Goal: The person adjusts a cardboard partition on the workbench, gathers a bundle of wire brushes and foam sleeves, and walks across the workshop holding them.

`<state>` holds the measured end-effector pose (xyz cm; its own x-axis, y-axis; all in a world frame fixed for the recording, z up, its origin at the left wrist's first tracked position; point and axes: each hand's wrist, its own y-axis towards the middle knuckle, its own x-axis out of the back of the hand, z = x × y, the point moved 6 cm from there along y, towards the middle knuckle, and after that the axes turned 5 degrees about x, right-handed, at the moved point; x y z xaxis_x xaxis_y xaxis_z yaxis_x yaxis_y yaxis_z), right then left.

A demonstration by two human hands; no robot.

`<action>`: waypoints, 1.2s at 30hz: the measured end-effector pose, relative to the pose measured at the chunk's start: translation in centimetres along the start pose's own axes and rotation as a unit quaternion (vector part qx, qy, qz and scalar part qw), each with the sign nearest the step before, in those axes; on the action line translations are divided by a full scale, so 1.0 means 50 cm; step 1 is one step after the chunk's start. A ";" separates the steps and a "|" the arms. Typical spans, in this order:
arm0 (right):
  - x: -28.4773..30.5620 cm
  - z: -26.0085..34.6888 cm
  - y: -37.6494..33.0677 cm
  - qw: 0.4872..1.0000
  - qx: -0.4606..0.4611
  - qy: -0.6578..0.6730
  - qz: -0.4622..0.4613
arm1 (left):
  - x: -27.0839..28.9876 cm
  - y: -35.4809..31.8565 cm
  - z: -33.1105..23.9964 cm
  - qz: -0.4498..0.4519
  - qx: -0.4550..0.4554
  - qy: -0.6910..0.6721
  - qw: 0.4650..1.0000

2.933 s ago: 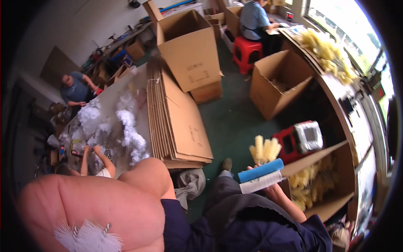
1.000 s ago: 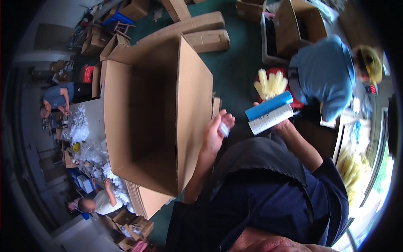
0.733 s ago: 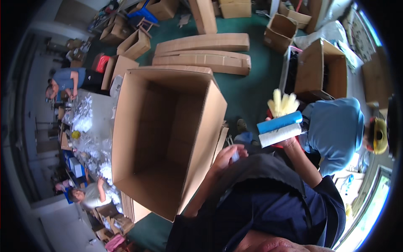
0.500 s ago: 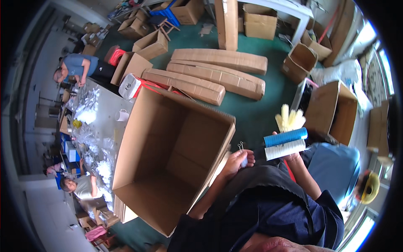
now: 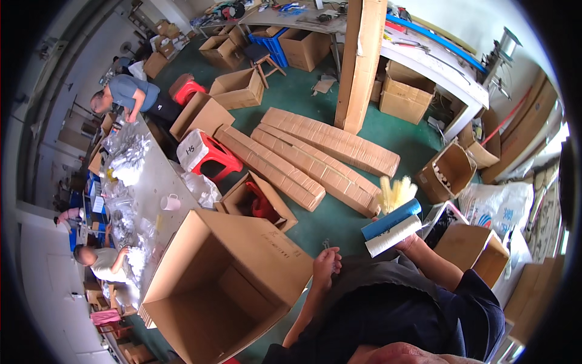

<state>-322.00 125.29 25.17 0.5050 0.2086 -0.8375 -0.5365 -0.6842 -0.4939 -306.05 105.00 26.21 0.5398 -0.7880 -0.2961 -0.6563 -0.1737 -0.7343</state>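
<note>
My right hand (image 5: 410, 242) is closed around a bundle at my right: a blue roll (image 5: 391, 219) and a white roll (image 5: 393, 237) side by side, with pale yellow bristle brushes (image 5: 397, 193) sticking up beyond them. The fingers are mostly hidden behind the rolls. My left hand (image 5: 326, 267) is closed in front of my body, gripping a small piece with thin wire loops (image 5: 327, 244) poking out above the fingers; the rest of it is hidden. To the left of that hand a large open cardboard box (image 5: 260, 249) stands tilted in the picture, its visible inside bare.
A long table (image 5: 159, 176) at left carries plastic-wrapped goods and a mug (image 5: 170, 202); two people work along it. Long cartons (image 5: 327, 145) lie on the green floor ahead, near a red stool (image 5: 219, 159). A wrapped post (image 5: 360, 67) stands beyond. Boxes (image 5: 470, 252) are at right.
My view has turned, so the large box sits lower and a carton with something red shows beyond it. Both hands keep their hold; the rolls have tilted. The person at right has left view.
</note>
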 end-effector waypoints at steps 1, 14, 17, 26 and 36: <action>-0.009 0.029 0.024 1.000 -0.014 -0.021 0.003 | -0.013 0.010 -0.014 -0.006 -0.019 -0.040 0.999; -0.220 0.102 0.410 0.973 -0.141 -0.178 0.039 | 0.114 0.220 -0.251 -0.180 -0.143 -0.325 0.917; -0.264 0.095 0.422 0.973 -0.145 -0.182 0.008 | 0.150 0.249 -0.281 -0.215 -0.123 -0.386 0.888; -0.432 0.094 0.598 0.974 -0.181 -0.126 -0.041 | 0.140 0.368 -0.428 -0.246 -0.110 -0.411 0.871; -0.604 0.224 1.028 0.958 -0.228 -0.172 -0.015 | 0.009 0.753 -0.814 -0.291 -0.093 -0.161 0.938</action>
<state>-372.40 91.62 22.45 0.2217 0.3972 -0.8906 -0.1343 -0.8921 -0.4313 -351.99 74.08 23.30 0.9474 -0.3125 -0.0696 -0.2650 -0.6434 -0.7182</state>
